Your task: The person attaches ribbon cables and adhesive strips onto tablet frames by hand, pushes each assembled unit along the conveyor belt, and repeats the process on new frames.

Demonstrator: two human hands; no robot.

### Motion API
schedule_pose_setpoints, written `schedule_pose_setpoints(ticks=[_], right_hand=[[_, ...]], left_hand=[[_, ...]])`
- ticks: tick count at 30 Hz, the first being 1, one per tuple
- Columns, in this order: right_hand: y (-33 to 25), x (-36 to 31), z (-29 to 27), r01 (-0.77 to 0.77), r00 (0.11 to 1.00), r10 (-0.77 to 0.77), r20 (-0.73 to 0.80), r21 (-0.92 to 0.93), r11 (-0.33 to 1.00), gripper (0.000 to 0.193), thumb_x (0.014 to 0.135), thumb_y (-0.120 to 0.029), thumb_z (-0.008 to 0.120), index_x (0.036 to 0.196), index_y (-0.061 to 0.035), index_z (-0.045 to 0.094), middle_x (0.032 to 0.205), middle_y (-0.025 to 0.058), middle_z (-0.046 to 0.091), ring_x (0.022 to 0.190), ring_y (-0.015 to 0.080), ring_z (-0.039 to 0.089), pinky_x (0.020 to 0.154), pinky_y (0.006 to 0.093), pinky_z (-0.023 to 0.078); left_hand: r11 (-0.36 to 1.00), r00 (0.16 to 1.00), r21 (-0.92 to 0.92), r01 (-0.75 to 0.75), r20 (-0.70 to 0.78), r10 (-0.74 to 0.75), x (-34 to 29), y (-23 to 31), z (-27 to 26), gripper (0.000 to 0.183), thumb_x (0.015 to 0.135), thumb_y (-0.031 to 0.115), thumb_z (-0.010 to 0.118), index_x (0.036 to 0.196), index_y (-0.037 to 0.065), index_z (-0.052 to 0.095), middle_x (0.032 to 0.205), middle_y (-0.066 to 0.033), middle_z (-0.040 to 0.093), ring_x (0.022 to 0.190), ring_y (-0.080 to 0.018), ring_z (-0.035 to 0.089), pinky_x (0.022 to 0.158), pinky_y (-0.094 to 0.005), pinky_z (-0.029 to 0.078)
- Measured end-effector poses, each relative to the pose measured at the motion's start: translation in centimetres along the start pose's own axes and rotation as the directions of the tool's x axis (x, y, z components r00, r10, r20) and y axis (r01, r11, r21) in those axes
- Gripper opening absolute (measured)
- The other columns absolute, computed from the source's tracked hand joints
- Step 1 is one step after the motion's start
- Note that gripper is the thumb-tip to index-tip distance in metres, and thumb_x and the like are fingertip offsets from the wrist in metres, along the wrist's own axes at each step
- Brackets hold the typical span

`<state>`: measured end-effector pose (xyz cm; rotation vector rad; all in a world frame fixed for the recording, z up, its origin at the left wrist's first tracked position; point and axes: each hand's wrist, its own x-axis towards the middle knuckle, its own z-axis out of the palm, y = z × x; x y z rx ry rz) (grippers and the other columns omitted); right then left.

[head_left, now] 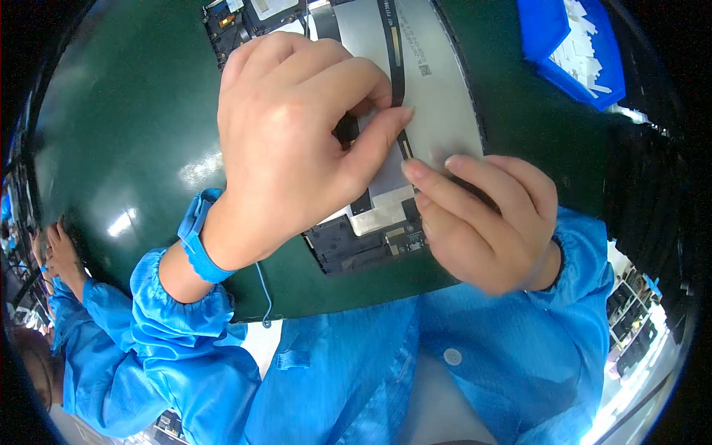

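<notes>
An opened tablet-like device lies before me, with a grey panel bearing small print and a black lower part showing a small circuit board. A thin black flat flex cable runs lengthwise over the panel. My left hand reaches across from the left, thumb and forefinger pinched at the cable. Lower down, my right hand has its forefinger and thumb drawn together at the cable's near end, the other fingers curled. The fingertips hide part of the cable there. A blue wrist strap circles my left wrist.
The device rests on a dark green tabletop. A blue bin of white strips stands at the far right. Black parts with a circuit board lie at the far edge. A thin blue cord hangs near the front edge. Another person's hand is at left.
</notes>
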<state>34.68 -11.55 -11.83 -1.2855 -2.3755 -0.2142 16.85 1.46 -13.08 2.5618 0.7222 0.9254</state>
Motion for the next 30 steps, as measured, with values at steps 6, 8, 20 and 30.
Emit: schedule_pose_setpoints(ticks=[6,8,20,30], right_hand=[[1.8,-0.3,0.7,-0.016,0.998,0.019,-0.059,0.045,0.999,0.015,0.070,-0.016,0.063,0.081,-0.0060,0.067,0.103,0.0078,0.069,0.095,0.0221,0.061,0.082,0.0347,0.051],[3.1,-0.5,0.7,-0.059,0.995,0.064,-0.076,0.077,0.995,0.018,0.068,-0.016,0.064,0.083,-0.0068,0.067,0.100,0.0051,0.067,0.095,0.0213,0.061,0.083,0.0349,0.050],[5.6,-0.9,1.2,-0.176,0.980,0.193,-0.041,0.261,0.949,0.013,0.068,-0.011,0.073,0.079,-0.0071,0.068,0.087,0.0025,0.058,0.093,0.0248,0.056,0.080,0.0384,0.044],[0.6,0.2,4.0,-0.150,0.985,0.168,-0.039,0.289,0.945,0.011,0.072,-0.011,0.073,0.077,-0.0079,0.064,0.092,0.0069,0.058,0.103,0.0266,0.055,0.084,0.0433,0.045]], left_hand=[[0.983,0.989,0.183,-0.007,0.146,-0.020,1.0,0.2,-0.5,0.037,0.066,0.025,0.082,0.092,0.005,0.066,0.084,-0.0080,0.064,0.084,-0.0279,0.058,0.083,-0.0389,0.042],[0.978,0.983,0.169,0.121,0.119,-0.142,1.7,0.8,-0.4,0.070,0.064,0.033,0.084,0.121,0.003,0.055,0.100,-0.0110,0.064,0.101,-0.0306,0.055,0.100,-0.0435,0.036],[0.882,0.890,0.373,-0.288,0.445,0.102,-2.4,4.8,0.4,0.072,0.097,0.065,0.024,0.124,0.011,0.062,0.122,-0.0024,0.066,0.130,-0.0204,0.050,0.116,-0.0532,-0.001],[0.892,0.927,0.437,-0.119,0.371,-0.059,-3.7,1.0,-2.2,0.090,0.089,0.076,0.024,0.134,0.005,0.054,0.123,0.0012,0.066,0.133,-0.0286,0.047,0.115,-0.0583,-0.006]])
